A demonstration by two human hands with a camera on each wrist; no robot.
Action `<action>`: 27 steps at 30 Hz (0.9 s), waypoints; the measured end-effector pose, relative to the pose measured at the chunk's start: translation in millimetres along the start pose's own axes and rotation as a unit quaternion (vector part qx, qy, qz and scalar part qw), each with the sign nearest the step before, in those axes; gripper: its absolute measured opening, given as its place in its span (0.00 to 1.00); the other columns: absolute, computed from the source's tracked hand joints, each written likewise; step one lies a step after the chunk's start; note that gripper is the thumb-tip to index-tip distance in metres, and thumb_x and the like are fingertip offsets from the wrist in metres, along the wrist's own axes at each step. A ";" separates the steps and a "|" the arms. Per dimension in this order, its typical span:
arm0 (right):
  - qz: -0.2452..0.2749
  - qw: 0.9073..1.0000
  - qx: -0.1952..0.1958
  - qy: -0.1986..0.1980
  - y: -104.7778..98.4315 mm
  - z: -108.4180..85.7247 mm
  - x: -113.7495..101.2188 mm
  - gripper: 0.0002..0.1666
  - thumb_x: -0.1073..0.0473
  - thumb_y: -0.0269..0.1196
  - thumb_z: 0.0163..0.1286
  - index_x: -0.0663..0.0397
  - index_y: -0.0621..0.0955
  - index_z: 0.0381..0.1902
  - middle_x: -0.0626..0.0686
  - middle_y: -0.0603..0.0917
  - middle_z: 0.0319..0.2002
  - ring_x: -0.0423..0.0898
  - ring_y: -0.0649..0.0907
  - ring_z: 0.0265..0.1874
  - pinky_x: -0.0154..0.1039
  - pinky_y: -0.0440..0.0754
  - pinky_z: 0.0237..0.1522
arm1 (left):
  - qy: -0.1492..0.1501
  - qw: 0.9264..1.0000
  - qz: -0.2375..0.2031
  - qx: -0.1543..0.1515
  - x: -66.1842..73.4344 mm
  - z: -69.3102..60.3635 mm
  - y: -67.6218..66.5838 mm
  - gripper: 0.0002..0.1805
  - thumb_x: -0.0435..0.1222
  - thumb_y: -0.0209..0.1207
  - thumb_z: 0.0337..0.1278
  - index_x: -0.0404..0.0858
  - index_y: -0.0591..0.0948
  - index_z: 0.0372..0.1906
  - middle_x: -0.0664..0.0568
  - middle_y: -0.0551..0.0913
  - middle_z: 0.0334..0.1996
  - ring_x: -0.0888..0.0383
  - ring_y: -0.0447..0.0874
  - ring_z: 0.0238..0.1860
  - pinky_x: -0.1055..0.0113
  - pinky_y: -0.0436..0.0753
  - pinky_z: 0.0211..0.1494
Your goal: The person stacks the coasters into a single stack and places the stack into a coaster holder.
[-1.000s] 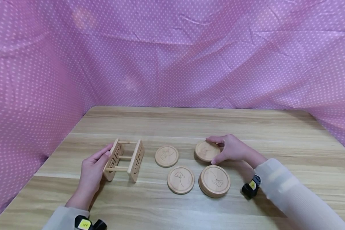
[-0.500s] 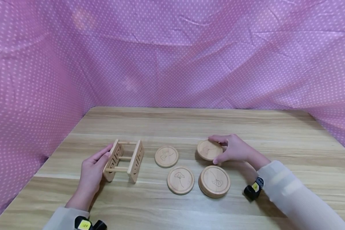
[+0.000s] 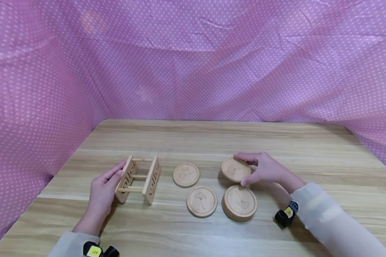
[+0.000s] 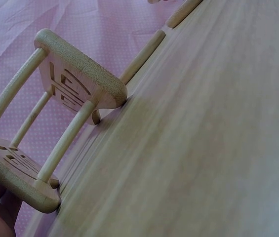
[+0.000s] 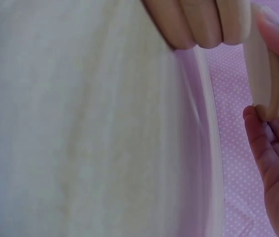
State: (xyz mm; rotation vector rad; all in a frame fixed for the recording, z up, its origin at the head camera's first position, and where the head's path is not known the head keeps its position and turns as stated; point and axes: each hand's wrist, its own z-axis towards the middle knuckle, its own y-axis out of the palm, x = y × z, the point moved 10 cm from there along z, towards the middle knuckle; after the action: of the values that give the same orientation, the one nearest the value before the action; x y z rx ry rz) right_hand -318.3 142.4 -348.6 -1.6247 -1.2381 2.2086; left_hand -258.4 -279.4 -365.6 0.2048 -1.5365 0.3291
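Observation:
In the head view my right hand (image 3: 264,168) pinches the rim of a round wooden coaster (image 3: 234,169), thumb on the near side and a finger on the far side. The right wrist view shows this coaster (image 5: 265,74) tilted and off the table, beside the edges of a coaster stack (image 5: 198,22). A ginkgo leaf is engraved on the stack's top coaster (image 3: 241,201). On the left, my left hand (image 3: 104,189) holds the left side panel of a wooden coaster rack (image 3: 152,180). Dowels join the rack's two cut-out panels, and no coaster sits between them.
Two single coasters lie flat between the rack and the stack: a far coaster (image 3: 186,175) and a near coaster (image 3: 202,201). The wood-grain table (image 3: 193,139) ends at a pink dotted cloth (image 3: 193,71) behind and at the sides.
My right hand has shifted slightly to the right with the coaster, then a little towards me. The left hand, the rack and the other coasters stay where they were.

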 end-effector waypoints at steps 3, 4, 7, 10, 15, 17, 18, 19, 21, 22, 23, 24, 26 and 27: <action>-0.006 1.000 -0.002 -0.001 0.4 -2.3 -0.6 0.50 0.48 0.77 0.38 0.58 0.73 0.60 0.57 0.74 0.60 0.56 0.69 0.62 0.55 0.66 0.64 | 0.000 1.000 0.004 0.001 -0.1 -0.2 -0.2 0.19 0.39 0.57 0.61 0.40 0.77 0.57 0.68 0.80 0.49 0.76 0.77 0.42 0.79 0.79 0.45; -0.007 1.000 -0.002 -0.001 0.5 -3.1 -0.8 0.50 0.48 0.77 0.38 0.58 0.73 0.61 0.57 0.74 0.60 0.57 0.69 0.62 0.55 0.65 0.64 | 0.000 1.000 0.006 0.001 -0.1 -0.3 -0.2 0.20 0.39 0.57 0.61 0.40 0.76 0.57 0.69 0.80 0.48 0.76 0.77 0.42 0.79 0.79 0.45; -0.008 1.000 -0.004 -0.005 0.9 -6.3 -2.3 0.50 0.48 0.77 0.38 0.58 0.73 0.61 0.56 0.74 0.60 0.57 0.69 0.62 0.56 0.65 0.64 | -0.003 1.000 0.012 0.001 -0.3 -0.2 0.2 0.20 0.40 0.57 0.61 0.40 0.76 0.57 0.67 0.79 0.50 0.75 0.77 0.43 0.78 0.79 0.45; -0.007 1.000 -0.005 -0.011 1.0 -9.3 -3.8 0.50 0.49 0.77 0.38 0.58 0.73 0.60 0.55 0.75 0.60 0.56 0.70 0.62 0.54 0.65 0.64 | -0.006 1.000 0.016 0.000 -0.8 0.2 0.8 0.21 0.41 0.58 0.61 0.40 0.75 0.58 0.65 0.78 0.52 0.75 0.77 0.44 0.78 0.79 0.45; -0.014 1.000 -0.007 -0.020 1.7 -12.3 -6.6 0.49 0.49 0.77 0.38 0.58 0.74 0.60 0.53 0.76 0.58 0.52 0.71 0.60 0.37 0.68 0.63 | -0.012 1.000 0.017 0.001 -1.4 0.6 1.0 0.21 0.42 0.58 0.60 0.42 0.76 0.58 0.61 0.76 0.56 0.74 0.76 0.44 0.78 0.80 0.45; -0.011 1.000 -0.010 -0.026 2.5 -13.3 -8.0 0.49 0.49 0.77 0.38 0.58 0.74 0.60 0.53 0.77 0.58 0.51 0.71 0.60 0.29 0.67 0.61 | -0.013 1.000 0.017 0.001 -1.5 0.5 1.1 0.21 0.42 0.58 0.60 0.43 0.76 0.58 0.60 0.76 0.56 0.73 0.76 0.45 0.78 0.80 0.45; -0.009 0.999 -0.012 -0.028 3.0 -13.8 -8.7 0.48 0.50 0.77 0.38 0.58 0.74 0.59 0.53 0.77 0.58 0.50 0.71 0.60 0.26 0.67 0.60 | -0.014 1.000 0.018 0.000 -1.7 0.4 1.2 0.21 0.42 0.58 0.60 0.43 0.76 0.58 0.61 0.76 0.56 0.73 0.76 0.45 0.78 0.80 0.45; -0.006 0.999 -0.014 -0.031 3.6 -14.3 -9.5 0.48 0.50 0.77 0.39 0.59 0.74 0.59 0.54 0.77 0.58 0.49 0.71 0.60 0.25 0.67 0.59 | -0.016 1.000 0.020 0.001 -2.0 0.4 1.2 0.21 0.42 0.58 0.60 0.43 0.76 0.58 0.61 0.76 0.56 0.73 0.76 0.45 0.78 0.80 0.44; 0.001 0.999 -0.019 -0.035 5.1 -15.4 -10.3 0.48 0.50 0.78 0.39 0.60 0.74 0.59 0.54 0.76 0.58 0.47 0.71 0.60 0.23 0.67 0.59 | -0.020 1.000 0.021 0.001 -2.7 0.2 1.2 0.22 0.42 0.58 0.60 0.43 0.75 0.59 0.60 0.76 0.56 0.72 0.76 0.45 0.77 0.80 0.44; 0.004 0.999 -0.021 -0.038 5.8 -16.0 -11.0 0.48 0.50 0.78 0.39 0.60 0.74 0.59 0.54 0.76 0.59 0.46 0.71 0.60 0.24 0.67 0.59 | -0.021 1.000 0.022 0.000 -2.9 0.2 1.3 0.22 0.42 0.57 0.61 0.42 0.75 0.59 0.59 0.75 0.57 0.72 0.75 0.45 0.77 0.80 0.44; 0.007 0.999 -0.024 -0.040 6.6 -16.6 -11.6 0.49 0.50 0.77 0.39 0.60 0.73 0.60 0.55 0.76 0.59 0.45 0.71 0.60 0.24 0.67 0.59 | -0.023 0.999 0.023 -0.001 -3.2 0.2 1.3 0.22 0.42 0.57 0.61 0.42 0.75 0.59 0.59 0.75 0.58 0.72 0.75 0.45 0.77 0.80 0.44; 0.010 0.999 -0.026 -0.042 7.3 -17.2 -12.2 0.49 0.49 0.77 0.39 0.59 0.73 0.60 0.54 0.76 0.59 0.44 0.71 0.59 0.24 0.67 0.59 | -0.025 0.999 0.024 0.000 -3.5 0.3 1.2 0.22 0.42 0.57 0.61 0.42 0.74 0.59 0.59 0.75 0.58 0.72 0.75 0.45 0.77 0.80 0.44; 0.014 0.998 -0.032 -0.048 9.1 -18.6 -14.3 0.49 0.49 0.77 0.39 0.59 0.73 0.61 0.54 0.76 0.59 0.41 0.72 0.59 0.24 0.67 0.59 | -0.027 0.999 0.025 -0.001 -3.8 0.4 1.3 0.23 0.43 0.57 0.61 0.41 0.74 0.60 0.57 0.74 0.59 0.71 0.75 0.46 0.76 0.80 0.44; 0.016 0.998 -0.035 -0.052 9.9 -19.4 -15.7 0.49 0.49 0.77 0.39 0.59 0.72 0.61 0.55 0.76 0.59 0.40 0.72 0.58 0.24 0.67 0.59 | -0.027 0.999 0.025 -0.001 -3.8 0.5 1.3 0.23 0.43 0.57 0.61 0.41 0.74 0.60 0.57 0.74 0.59 0.71 0.75 0.47 0.76 0.80 0.44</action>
State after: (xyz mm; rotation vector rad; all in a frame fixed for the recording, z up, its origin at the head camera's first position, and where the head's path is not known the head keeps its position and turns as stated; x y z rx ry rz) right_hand -292.1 137.8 -345.3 -1.5842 -1.3384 2.3211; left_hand -259.3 -278.6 -369.4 0.1738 -1.5979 0.3641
